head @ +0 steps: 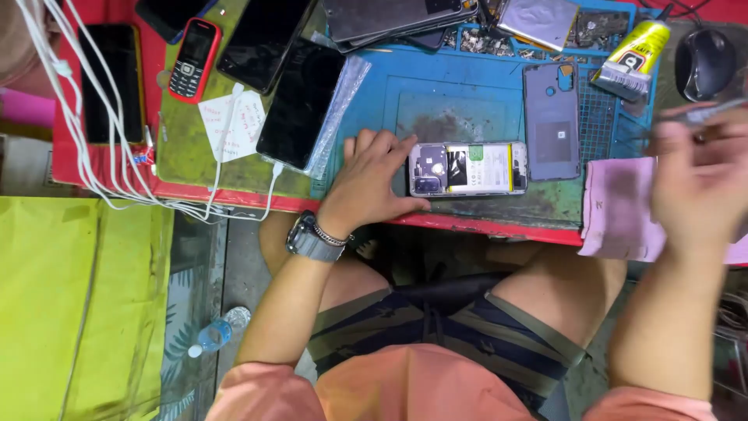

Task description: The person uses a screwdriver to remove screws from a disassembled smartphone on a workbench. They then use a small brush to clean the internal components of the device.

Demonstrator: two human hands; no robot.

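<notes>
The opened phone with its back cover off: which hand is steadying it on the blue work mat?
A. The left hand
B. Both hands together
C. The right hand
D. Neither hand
A: the left hand, with a watch on its wrist, rests flat on the blue work mat against the end of the opened phone, while the blurred right hand is raised off to the side, apart from it.

A person is wearing a salmon-pink short-sleeved shirt and dark navy shorts striped in olive. The left wrist is carrying a grey wristwatch [305, 238] beside a thin beaded silver bracelet [333, 236]; both forearms are showing bare.
</notes>
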